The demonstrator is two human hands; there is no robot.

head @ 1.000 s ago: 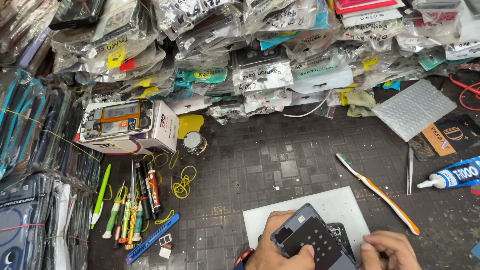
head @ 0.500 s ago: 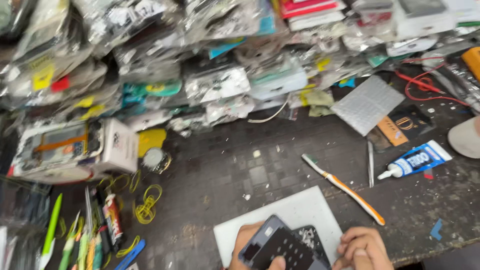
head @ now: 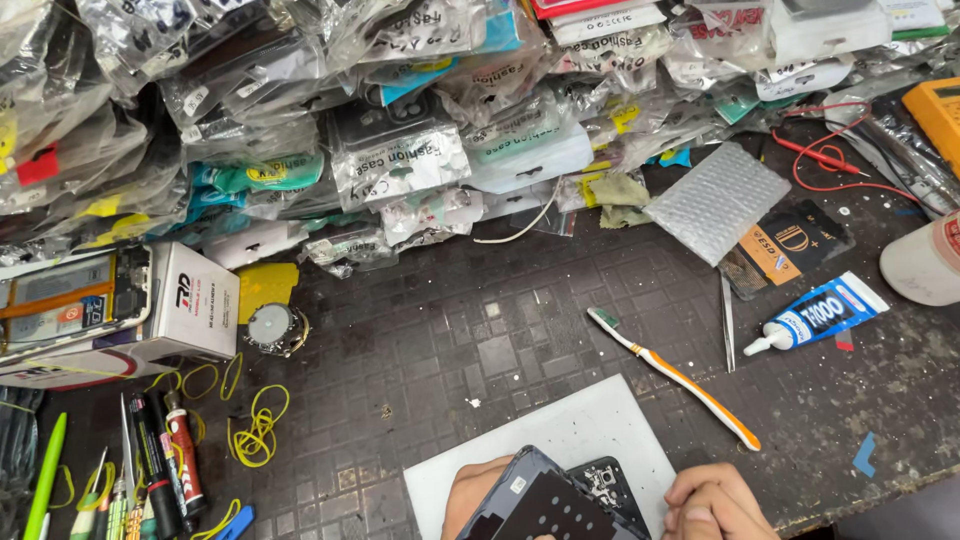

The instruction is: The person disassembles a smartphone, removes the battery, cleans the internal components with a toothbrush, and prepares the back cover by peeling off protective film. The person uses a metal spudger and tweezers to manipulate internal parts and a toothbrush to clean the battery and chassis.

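Head view, bottom edge: your left hand (head: 478, 497) grasps the phone (head: 545, 500), right hand (head: 712, 503) clenched beside it; tilting it risks dropping loose parts onto the cluttered counter (head: 480, 330).

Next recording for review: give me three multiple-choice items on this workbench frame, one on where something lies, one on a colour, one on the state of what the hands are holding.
1. Where does the toothbrush lie?
A. On the dark mat, right of the white board
B. Inside the white box
C. On top of the bagged cases

2. What colour are the rubber bands near the white box?
A. Red
B. Yellow
C. Blue

3. How is the phone at the bottom edge?
A. Sealed in a bag
B. Lying alone, untouched
C. Opened, held over the white board

Answers:
1 A, it rests on the mat beside the board's right corner.
2 B, the loops are plainly yellow.
3 C, the left hand supports it with its inside exposed, and the right hand is beside it.
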